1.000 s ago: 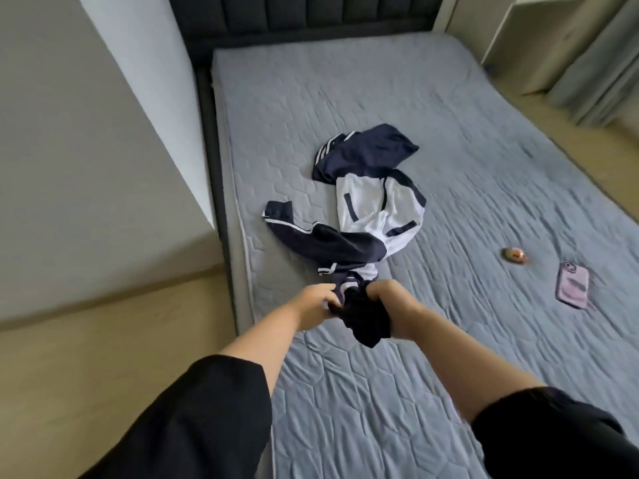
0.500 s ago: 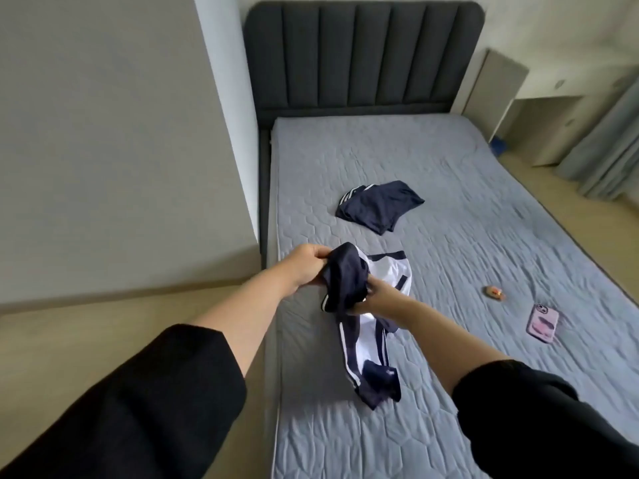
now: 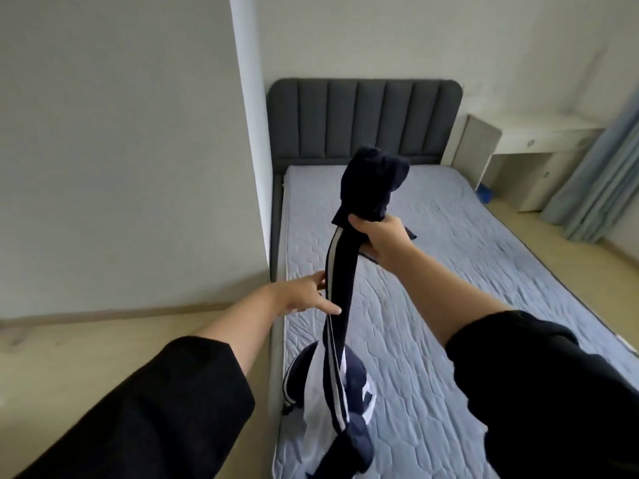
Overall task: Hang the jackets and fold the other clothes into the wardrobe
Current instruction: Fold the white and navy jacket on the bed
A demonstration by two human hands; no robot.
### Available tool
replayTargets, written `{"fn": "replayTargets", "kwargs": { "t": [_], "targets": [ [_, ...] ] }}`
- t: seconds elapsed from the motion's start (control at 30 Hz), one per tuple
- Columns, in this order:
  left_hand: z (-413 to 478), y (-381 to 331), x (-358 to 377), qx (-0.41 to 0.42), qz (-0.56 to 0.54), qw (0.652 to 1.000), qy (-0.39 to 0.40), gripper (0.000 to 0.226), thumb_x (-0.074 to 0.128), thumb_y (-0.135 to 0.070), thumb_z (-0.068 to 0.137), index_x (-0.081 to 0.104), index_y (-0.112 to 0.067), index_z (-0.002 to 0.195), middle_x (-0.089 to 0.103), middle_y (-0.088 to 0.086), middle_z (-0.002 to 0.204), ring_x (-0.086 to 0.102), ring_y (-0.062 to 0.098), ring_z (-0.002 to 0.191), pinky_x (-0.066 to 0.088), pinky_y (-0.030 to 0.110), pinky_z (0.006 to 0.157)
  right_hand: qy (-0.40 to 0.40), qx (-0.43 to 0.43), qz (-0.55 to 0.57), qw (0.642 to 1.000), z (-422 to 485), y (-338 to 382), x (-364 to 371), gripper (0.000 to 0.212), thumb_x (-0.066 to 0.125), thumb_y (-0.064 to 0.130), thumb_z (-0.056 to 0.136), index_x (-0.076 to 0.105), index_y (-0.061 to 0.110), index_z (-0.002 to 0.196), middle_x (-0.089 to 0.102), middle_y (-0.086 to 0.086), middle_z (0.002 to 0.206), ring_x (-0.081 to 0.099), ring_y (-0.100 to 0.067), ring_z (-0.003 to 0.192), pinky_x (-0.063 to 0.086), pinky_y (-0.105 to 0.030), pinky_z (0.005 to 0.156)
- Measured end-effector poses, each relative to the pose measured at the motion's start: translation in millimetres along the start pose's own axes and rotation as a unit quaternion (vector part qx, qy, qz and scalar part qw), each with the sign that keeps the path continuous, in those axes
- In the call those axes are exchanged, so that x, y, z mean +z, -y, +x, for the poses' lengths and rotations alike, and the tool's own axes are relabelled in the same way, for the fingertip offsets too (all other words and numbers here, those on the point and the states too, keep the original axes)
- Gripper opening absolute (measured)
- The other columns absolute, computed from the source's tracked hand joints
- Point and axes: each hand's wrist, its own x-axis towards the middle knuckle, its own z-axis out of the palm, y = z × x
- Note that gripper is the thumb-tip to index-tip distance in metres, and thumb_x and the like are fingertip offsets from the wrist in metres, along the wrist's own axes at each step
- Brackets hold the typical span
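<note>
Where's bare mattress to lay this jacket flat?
Free: the mattress strip between headboard and right hand, and the wide stretch from the right forearm to the bed's right edge. Crowded: the near left corner, where the jacket hangs from that hand's grip and bunches; a dark cloth peeks out behind it.

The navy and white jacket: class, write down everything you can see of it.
The jacket looks like soft cloth, dark navy with white panels and a white stripe down its length. It hangs twisted into a long rope over the edge of the bed. The right hand grips it near the top, with navy cloth bunched above the fist. The flat left hand touches the stripe lower down. Its lower end hangs crumpled.
</note>
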Motion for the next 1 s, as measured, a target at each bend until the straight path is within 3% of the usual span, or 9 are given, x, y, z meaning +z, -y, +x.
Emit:
{"fn": "replayTargets", "kwargs": {
  "t": [0.13, 0.23, 0.3, 0.47, 0.67, 0.77, 0.87, 0.93, 1.0],
  "targets": [
    [-7, -28, 22, -0.087, 0.153, 0.981, -0.084, 0.072, 0.068, -0.058, 0.076, 0.042, -0.029, 0.137, 0.050, -0.006, 0.131, 0.052, 0.017, 0.113, 0.042, 0.029, 0.087, 0.014, -0.042, 0.132, 0.990, 2, 61, -11, 0.013, 0.073, 0.010, 0.083, 0.061, 0.007, 0.088, 0.069, -0.008, 0.082, 0.069, -0.022, 0.074, 0.057, -0.032, 0.059],
    [-1, -45, 33, -0.090, 0.078, 0.980, -0.162, 0.023, 0.055, -0.044, 0.088, 0.053, -0.022, 0.096, 0.060, -0.001, 0.097, 0.061, 0.016, 0.085, 0.046, 0.023, 0.061, 0.003, -0.042, 0.207, 0.977, 7, 88, -32, 0.015, 0.073, 0.013, 0.084, 0.060, 0.010, 0.090, 0.069, -0.006, 0.086, 0.068, -0.021, 0.078, 0.057, -0.031, 0.060],
    [-3, -65, 31, -0.071, 0.039, 0.970, -0.228, 0.018, 0.052, -0.035, 0.093, 0.049, -0.018, 0.092, 0.054, -0.001, 0.084, 0.055, 0.014, 0.074, 0.042, 0.023, 0.056, 0.013, -0.034, 0.217, 0.976, 13, 92, -49, 0.015, 0.070, 0.017, 0.087, 0.059, 0.009, 0.095, 0.068, -0.008, 0.089, 0.068, -0.022, 0.080, 0.057, -0.030, 0.058],
    [-7, -127, 18, -0.008, -0.181, 0.936, -0.303, 0.030, 0.055, -0.019, 0.096, 0.056, 0.001, 0.118, 0.063, 0.012, 0.094, 0.061, 0.023, 0.082, 0.050, 0.035, 0.079, 0.138, 0.057, -0.016, 0.989, 23, 71, -85, 0.042, 0.054, 0.043, 0.094, 0.044, 0.015, 0.123, 0.054, -0.010, 0.119, 0.057, -0.026, 0.108, 0.046, -0.040, 0.087],
    [-7, -189, 19, 0.052, -0.250, 0.910, -0.328, 0.012, 0.047, -0.002, 0.094, 0.058, -0.003, 0.098, 0.061, 0.009, 0.077, 0.060, 0.018, 0.066, 0.051, 0.026, 0.059, 0.304, 0.085, -0.181, 0.931, 11, 47, -107, 0.062, 0.048, 0.059, 0.090, 0.046, 0.016, 0.134, 0.050, 0.002, 0.134, 0.045, -0.017, 0.122, 0.035, -0.038, 0.101],
    [0, -205, 30, 0.046, -0.293, 0.892, -0.342, 0.015, 0.045, -0.003, 0.093, 0.058, -0.004, 0.102, 0.061, 0.011, 0.081, 0.060, 0.022, 0.071, 0.050, 0.029, 0.069, 0.273, -0.013, -0.225, 0.935, -2, 46, -115, 0.057, 0.042, 0.057, 0.093, 0.050, 0.013, 0.128, 0.048, 0.001, 0.118, 0.042, -0.017, 0.111, 0.034, -0.040, 0.102],
    [6, -219, 40, 0.047, -0.380, 0.857, -0.345, 0.011, 0.050, -0.008, 0.093, 0.057, -0.008, 0.101, 0.062, 0.010, 0.085, 0.061, 0.023, 0.075, 0.050, 0.030, 0.069, 0.200, -0.193, -0.253, 0.927, -8, 41, -132, 0.040, 0.040, 0.045, 0.099, 0.045, 0.009, 0.081, 0.035, -0.007, 0.081, 0.032, -0.021, 0.077, 0.029, -0.035, 0.070],
    [6, -230, 41, 0.061, -0.434, 0.832, -0.339, 0.008, 0.051, -0.009, 0.093, 0.058, -0.010, 0.095, 0.063, 0.010, 0.086, 0.061, 0.023, 0.075, 0.051, 0.030, 0.069, 0.136, -0.212, -0.247, 0.936, -10, 33, -142, 0.037, 0.045, 0.042, 0.098, 0.041, 0.014, 0.074, 0.034, -0.006, 0.072, 0.033, -0.017, 0.067, 0.026, -0.032, 0.063],
    [5, -241, 37, 0.079, -0.466, 0.814, -0.338, 0.014, 0.051, -0.007, 0.091, 0.059, -0.010, 0.102, 0.064, 0.011, 0.093, 0.062, 0.025, 0.081, 0.053, 0.033, 0.076, 0.075, -0.177, -0.260, 0.946, -14, 22, -148, 0.030, 0.054, 0.046, 0.093, 0.051, 0.017, 0.084, 0.050, 0.003, 0.077, 0.046, -0.011, 0.069, 0.035, -0.026, 0.060]
  ]
}}
